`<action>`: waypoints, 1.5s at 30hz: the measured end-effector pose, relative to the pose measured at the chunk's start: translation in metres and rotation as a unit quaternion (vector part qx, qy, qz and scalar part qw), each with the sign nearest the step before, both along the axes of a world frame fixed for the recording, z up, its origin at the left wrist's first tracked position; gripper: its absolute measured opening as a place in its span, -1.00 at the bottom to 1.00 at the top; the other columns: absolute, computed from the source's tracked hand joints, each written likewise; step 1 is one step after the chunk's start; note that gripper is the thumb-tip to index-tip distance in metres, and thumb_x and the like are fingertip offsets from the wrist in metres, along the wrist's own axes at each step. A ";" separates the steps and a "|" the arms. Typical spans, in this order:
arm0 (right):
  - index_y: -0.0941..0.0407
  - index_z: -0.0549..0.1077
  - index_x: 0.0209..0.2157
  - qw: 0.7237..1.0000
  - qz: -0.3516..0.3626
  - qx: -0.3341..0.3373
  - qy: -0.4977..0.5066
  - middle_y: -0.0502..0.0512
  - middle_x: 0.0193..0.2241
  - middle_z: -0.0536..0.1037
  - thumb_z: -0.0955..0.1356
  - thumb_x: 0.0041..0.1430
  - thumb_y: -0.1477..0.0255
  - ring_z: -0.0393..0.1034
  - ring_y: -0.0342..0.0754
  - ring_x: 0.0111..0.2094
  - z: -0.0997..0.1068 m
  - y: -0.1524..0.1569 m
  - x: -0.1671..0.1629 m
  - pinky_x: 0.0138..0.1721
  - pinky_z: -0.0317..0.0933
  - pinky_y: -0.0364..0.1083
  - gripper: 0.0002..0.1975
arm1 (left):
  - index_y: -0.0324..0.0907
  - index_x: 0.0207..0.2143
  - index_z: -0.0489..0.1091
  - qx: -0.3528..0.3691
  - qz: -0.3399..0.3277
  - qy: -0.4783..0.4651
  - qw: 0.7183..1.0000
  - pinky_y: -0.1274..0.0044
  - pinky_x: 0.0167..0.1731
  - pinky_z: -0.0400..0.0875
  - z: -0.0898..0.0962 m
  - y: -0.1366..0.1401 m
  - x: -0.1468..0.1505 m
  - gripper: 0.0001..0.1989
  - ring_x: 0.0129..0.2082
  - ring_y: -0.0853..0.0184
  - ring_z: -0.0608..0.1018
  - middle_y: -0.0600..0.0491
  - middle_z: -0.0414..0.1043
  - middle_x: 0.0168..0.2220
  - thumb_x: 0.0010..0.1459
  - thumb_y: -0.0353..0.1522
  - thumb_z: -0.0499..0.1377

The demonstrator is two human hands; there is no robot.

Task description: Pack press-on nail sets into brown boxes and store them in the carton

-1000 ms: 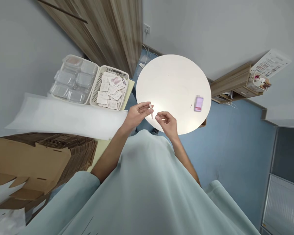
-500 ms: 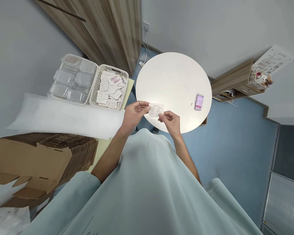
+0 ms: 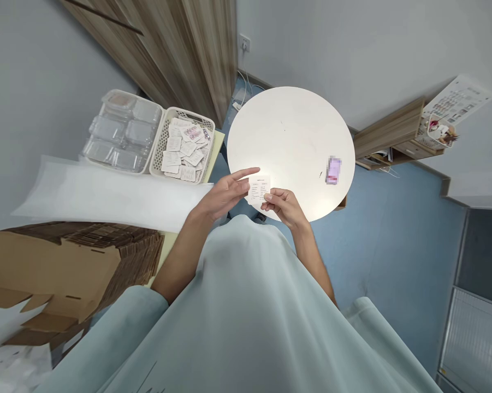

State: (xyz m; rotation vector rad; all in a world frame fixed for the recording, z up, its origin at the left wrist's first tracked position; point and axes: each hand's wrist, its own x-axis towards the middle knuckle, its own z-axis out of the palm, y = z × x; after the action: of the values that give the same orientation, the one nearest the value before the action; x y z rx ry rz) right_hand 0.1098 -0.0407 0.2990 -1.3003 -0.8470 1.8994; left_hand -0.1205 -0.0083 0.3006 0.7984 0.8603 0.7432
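A small white printed card [image 3: 259, 187] is held up over the near edge of the round table. My right hand [image 3: 286, 207] pinches its lower right part between thumb and bent fingers. At the left edge of the card, my left hand [image 3: 225, 194] grips with its thumb, while the index finger stretches out above the top edge. Whatever the left fingers do behind the card is hidden. To the left, a white basket [image 3: 159, 164] holds many similar printed cards [image 3: 188, 150] in a loose heap.
The round white table [image 3: 286, 131] bears a pixelated pink-purple item [image 3: 333, 170] at its right. On the left lie clear plastic boxes [image 3: 110, 131] in another basket, white sheets [image 3: 114, 194] and stacked flat cardboard [image 3: 57, 262]. A wooden shelf [image 3: 393, 128] stands along the right wall.
My left index finger has lifted off the card and straightened. The card has shifted slightly left and shows a taller face. My right hand still pinches it.
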 end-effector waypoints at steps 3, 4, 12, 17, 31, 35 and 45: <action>0.08 0.69 -0.32 0.999 0.023 -0.017 0.036 0.03 -0.43 0.70 0.71 -0.03 -0.14 0.57 -0.08 -0.39 -0.006 -0.001 -0.002 -0.24 0.54 -0.07 -0.42 | -0.16 0.27 0.66 -0.005 -0.042 -0.033 0.999 0.14 0.11 0.62 0.001 -0.003 0.004 -0.07 0.08 -0.09 0.74 -0.27 0.74 0.08 0.03 0.22 0.58; 0.09 0.69 -0.32 0.999 0.025 -0.021 0.040 0.03 -0.43 0.70 0.71 -0.03 -0.15 0.57 -0.08 -0.40 -0.008 -0.001 -0.003 -0.24 0.54 -0.07 -0.41 | -0.16 0.26 0.66 -0.006 -0.043 -0.037 0.998 0.13 0.12 0.62 0.001 -0.004 0.006 -0.07 0.08 -0.10 0.74 -0.29 0.73 0.10 0.02 0.22 0.59; 0.00 0.70 -0.14 0.985 -0.095 0.078 -0.121 0.05 -0.19 0.77 0.69 0.04 -0.10 0.66 0.00 -0.17 -0.008 -0.008 -0.010 -0.04 0.58 0.00 -0.45 | -0.16 0.24 0.63 -0.011 0.069 0.054 0.996 0.07 0.47 0.43 0.004 -0.010 0.014 -0.18 0.35 -0.12 0.65 -0.26 0.72 0.21 0.06 0.09 0.63; 0.01 0.66 -0.21 0.967 -0.097 0.149 -0.181 0.09 -0.13 0.76 0.68 0.06 -0.06 0.66 0.02 -0.18 0.001 -0.015 -0.021 -0.05 0.61 0.04 -0.51 | -0.19 0.27 0.58 0.009 0.115 0.118 0.986 0.05 0.48 0.46 -0.004 -0.012 0.022 -0.11 0.41 -0.14 0.60 -0.26 0.68 0.27 0.00 0.04 0.65; 0.04 0.63 -0.34 0.975 -0.126 0.089 -0.160 0.05 -0.45 0.69 0.67 0.01 -0.15 0.71 0.08 -0.33 -0.018 -0.009 0.000 -0.17 0.61 0.05 -0.44 | -0.20 -0.05 0.72 0.086 0.148 0.182 0.968 0.25 0.00 0.75 -0.019 -0.011 0.014 -0.42 -0.15 0.12 0.76 -0.12 0.77 -0.12 0.08 0.05 0.58; 0.04 0.62 -0.34 0.980 -0.111 0.079 -0.148 0.06 -0.44 0.69 0.67 -0.03 -0.18 0.72 0.09 -0.32 -0.020 -0.005 0.008 -0.17 0.62 0.05 -0.41 | -0.20 -0.08 0.72 0.082 0.151 0.171 0.970 0.29 -0.07 0.75 -0.018 -0.010 0.017 -0.42 -0.17 0.14 0.74 -0.12 0.76 -0.15 0.04 0.03 0.60; -0.01 0.55 -0.21 0.981 -0.054 0.056 -0.178 -0.03 -0.43 0.68 0.59 0.21 -0.03 0.71 0.05 -0.30 -0.095 0.004 0.020 -0.07 0.62 0.04 -0.58 | -0.18 0.07 0.70 0.052 0.103 0.302 0.946 0.32 -0.05 0.74 -0.082 -0.003 0.036 -0.54 -0.24 0.22 0.75 -0.11 0.76 -0.01 0.21 -0.12 0.44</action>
State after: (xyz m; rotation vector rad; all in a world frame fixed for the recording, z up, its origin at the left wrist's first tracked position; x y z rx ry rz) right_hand 0.1298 -0.0369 0.2043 -1.6084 -1.0219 1.5347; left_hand -0.0847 -0.0109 0.2187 1.0659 1.4836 0.7389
